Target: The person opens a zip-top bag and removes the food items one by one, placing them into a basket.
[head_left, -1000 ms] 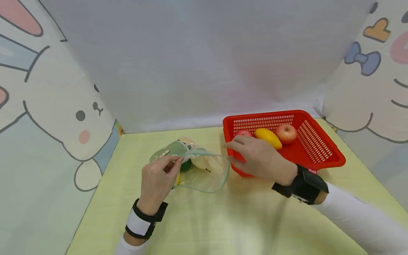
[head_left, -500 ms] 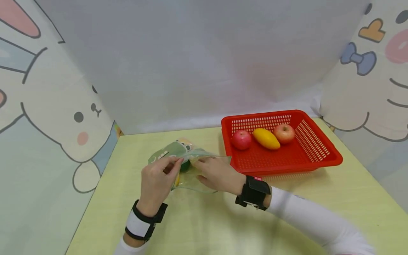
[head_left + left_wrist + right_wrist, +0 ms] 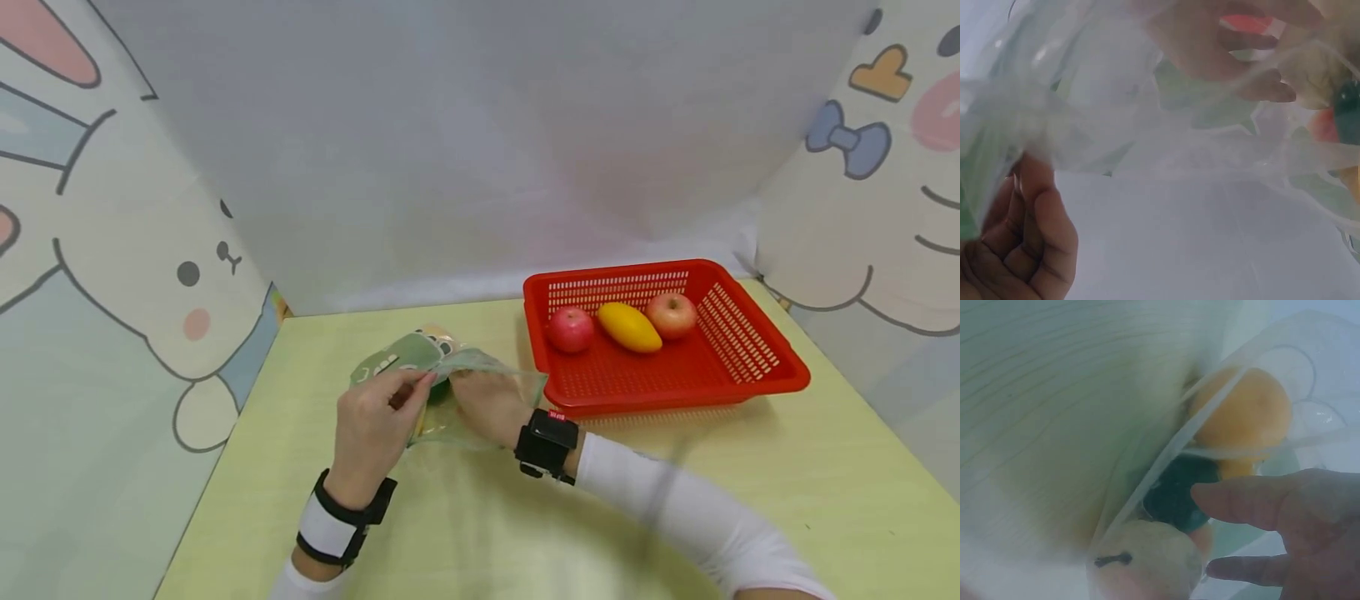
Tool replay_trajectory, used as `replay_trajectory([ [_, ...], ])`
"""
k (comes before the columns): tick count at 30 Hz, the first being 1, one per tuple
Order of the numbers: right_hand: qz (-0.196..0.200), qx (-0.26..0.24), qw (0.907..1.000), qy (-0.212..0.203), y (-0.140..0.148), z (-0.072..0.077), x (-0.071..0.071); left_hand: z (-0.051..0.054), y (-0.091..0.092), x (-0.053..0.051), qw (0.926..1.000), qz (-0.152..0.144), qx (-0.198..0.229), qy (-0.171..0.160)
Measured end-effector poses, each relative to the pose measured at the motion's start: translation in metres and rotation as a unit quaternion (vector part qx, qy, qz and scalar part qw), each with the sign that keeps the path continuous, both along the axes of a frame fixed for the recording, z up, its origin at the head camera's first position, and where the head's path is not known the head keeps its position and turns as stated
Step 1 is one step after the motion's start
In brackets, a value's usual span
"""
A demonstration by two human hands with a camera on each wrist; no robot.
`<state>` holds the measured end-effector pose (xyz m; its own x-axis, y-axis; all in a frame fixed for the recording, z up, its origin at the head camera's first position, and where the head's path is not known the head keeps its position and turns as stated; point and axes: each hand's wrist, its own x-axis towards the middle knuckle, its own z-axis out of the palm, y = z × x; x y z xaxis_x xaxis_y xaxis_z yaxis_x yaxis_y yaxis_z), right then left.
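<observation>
My left hand [image 3: 375,425] pinches the rim of a clear zip bag [image 3: 525,385] with a green cartoon print, between thumb and index finger. Through the bag's mouth reaches my right hand [image 3: 487,404], seen through the film. In the right wrist view its thumb and a finger are extended beside a pale pear [image 3: 1147,562] with a dark stem. A dark green piece [image 3: 1175,494] and an orange-yellow round fruit [image 3: 1247,409] lie there too. Bits of red also show through the bag in the left wrist view. Some right fingers are hidden.
A red plastic basket [image 3: 757,385] stands at the right of the pale yellow table [image 3: 480,533]. It holds a pinkish-red fruit [image 3: 571,329], a yellow mango [image 3: 630,327] and an apple [image 3: 672,316]. A white wall [image 3: 465,167] rises behind.
My right hand has moved left from beside the basket into the bag, going deeper since half a second ago. My left hand keeps its pinch on the rim.
</observation>
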<state>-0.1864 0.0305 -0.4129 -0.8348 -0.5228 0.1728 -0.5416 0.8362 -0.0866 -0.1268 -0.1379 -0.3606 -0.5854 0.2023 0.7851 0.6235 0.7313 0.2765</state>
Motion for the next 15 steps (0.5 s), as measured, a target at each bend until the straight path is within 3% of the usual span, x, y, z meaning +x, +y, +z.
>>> replay_trajectory([
  [3, 0.010, 0.030, 0.9980, 0.054, -0.001, -0.007, -0.003, 0.000, 0.001, 0.000, 1.0000, -0.004, -0.003, 0.002],
  [7, 0.014, 0.087, 0.9846, 0.151, -0.001, -0.020, -0.007, -0.001, 0.001, -0.001, 0.9999, -0.006, -0.008, 0.002],
  [15, -0.013, 0.193, 0.9588, 0.208, -0.004, -0.036, -0.012, -0.002, 0.002, -0.001, 0.9999, -0.006, -0.016, -0.003],
])
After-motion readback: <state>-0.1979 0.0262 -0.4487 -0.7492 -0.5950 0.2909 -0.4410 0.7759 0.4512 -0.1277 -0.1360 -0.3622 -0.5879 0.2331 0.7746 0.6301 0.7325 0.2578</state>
